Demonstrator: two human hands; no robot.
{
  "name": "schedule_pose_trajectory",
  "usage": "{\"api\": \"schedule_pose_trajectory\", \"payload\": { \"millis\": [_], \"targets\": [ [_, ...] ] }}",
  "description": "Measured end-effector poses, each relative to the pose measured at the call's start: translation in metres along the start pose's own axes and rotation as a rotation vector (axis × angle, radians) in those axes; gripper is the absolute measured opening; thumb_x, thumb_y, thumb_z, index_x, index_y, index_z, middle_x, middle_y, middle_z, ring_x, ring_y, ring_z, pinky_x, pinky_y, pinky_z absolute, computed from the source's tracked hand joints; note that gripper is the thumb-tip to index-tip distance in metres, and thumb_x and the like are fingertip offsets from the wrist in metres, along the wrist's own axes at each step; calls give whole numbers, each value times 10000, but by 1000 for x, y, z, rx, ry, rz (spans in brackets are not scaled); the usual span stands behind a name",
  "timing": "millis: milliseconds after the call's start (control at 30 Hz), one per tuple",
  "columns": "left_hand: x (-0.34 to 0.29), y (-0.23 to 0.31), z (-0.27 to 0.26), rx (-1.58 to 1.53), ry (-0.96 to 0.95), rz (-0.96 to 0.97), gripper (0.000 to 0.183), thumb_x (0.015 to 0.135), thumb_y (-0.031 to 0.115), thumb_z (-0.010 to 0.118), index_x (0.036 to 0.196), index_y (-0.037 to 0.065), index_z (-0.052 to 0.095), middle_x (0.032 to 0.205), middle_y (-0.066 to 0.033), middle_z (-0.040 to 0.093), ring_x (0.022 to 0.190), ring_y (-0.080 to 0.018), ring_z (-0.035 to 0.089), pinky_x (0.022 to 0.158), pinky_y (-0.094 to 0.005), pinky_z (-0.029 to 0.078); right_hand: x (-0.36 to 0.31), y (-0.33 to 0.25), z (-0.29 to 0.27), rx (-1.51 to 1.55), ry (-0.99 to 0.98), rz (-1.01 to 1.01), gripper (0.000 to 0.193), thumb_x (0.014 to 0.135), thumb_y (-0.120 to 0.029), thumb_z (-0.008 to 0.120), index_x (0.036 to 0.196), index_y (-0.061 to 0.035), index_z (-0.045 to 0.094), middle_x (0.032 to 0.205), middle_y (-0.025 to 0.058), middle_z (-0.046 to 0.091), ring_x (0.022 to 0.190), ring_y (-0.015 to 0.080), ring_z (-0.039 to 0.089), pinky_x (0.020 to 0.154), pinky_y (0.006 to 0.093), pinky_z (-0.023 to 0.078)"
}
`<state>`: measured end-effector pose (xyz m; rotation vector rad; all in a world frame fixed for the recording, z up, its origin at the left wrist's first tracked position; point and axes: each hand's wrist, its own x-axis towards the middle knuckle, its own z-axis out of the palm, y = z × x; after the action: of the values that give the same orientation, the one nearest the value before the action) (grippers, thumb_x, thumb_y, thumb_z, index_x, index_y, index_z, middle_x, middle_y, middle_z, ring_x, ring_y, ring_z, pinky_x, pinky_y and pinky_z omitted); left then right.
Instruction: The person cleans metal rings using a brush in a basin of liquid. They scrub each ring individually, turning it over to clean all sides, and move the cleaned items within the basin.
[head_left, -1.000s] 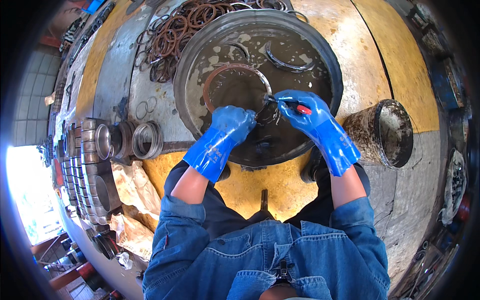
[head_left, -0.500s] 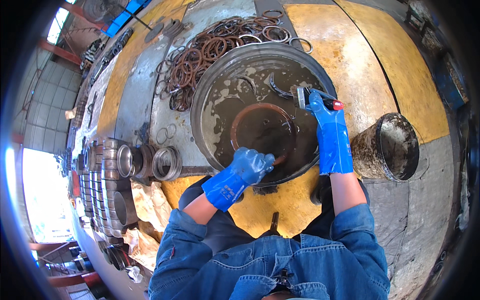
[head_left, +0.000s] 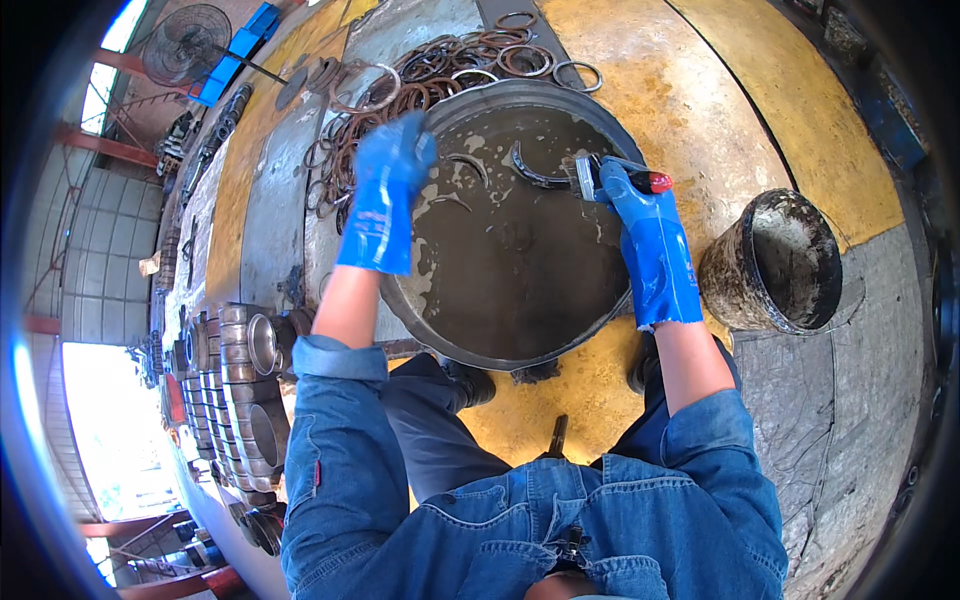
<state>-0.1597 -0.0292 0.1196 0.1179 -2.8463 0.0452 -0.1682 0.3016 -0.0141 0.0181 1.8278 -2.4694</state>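
My left hand [head_left: 392,155], in a blue rubber glove, is raised over the basin's left rim beside the piled rings. Motion smears its fingers. A large metal ring [head_left: 366,109] shows just beyond it, above the pile; whether the hand touches it I cannot tell. My right hand [head_left: 640,205], gloved alike, is closed round a brush [head_left: 585,178] with dark handle, red end and pale bristles, over the basin's right side. The round metal basin [head_left: 450,352] holds murky brown liquid. A curved dark piece [head_left: 530,176] breaks the surface by the bristles.
Rusty rings [head_left: 430,62] lie heaped beyond the basin. A grimy bucket [head_left: 722,270] stands at the right. Stacked metal cylinders [head_left: 240,370] are at the left, and a fan [head_left: 190,45] stands far left. My legs [head_left: 440,400] straddle the basin's near side.
My left hand has moved from the basin's near edge up and left to the pile. The ring it held in the liquid is gone from there. The brush remains in my right hand.
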Motion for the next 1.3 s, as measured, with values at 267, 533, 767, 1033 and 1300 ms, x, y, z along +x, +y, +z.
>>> {"api": "schedule_pose_trajectory", "payload": {
  "millis": [267,533,767,1033,1300],
  "targets": [
    [-148,27,141,-587,-369,-202,360,884,353,652,1136,101,699,1059,-218,727,1019,-421,693,908,-490,557,-3,6,5,18,-16,49,259,890,-230,715,1061,-39,754,878,201,728,799,246,721,806,345,567],
    [-172,76,159,-508,-684,-247,639,848,411,758,1322,10,609,1233,-261,680,1143,-404,660,990,-438,521,-11,13,4,12,1,85,266,890,-241,714,1062,-41,753,886,202,729,807,253,723,810,350,568],
    [-160,107,146,-1160,-751,-352,595,871,375,753,1302,-11,617,1193,-219,699,1083,-341,683,957,-404,534,-16,21,-13,3,49,111,273,890,-250,712,1063,-42,753,893,204,731,814,260,726,814,356,569],
    [-144,153,139,-1643,-754,-575,536,902,346,737,1272,-24,624,1155,-170,714,1022,-273,699,921,-370,547,-12,21,-25,22,71,111,281,890,-261,710,1065,-44,752,901,206,732,823,268,728,818,361,570],
    [-118,147,162,-1359,-680,-829,469,923,291,701,1245,-49,672,1133,-179,726,1011,-277,694,919,-403,536,-3,18,-29,36,41,84,290,890,-271,708,1066,-46,752,909,207,733,831,276,731,822,367,572]
  ]
}}
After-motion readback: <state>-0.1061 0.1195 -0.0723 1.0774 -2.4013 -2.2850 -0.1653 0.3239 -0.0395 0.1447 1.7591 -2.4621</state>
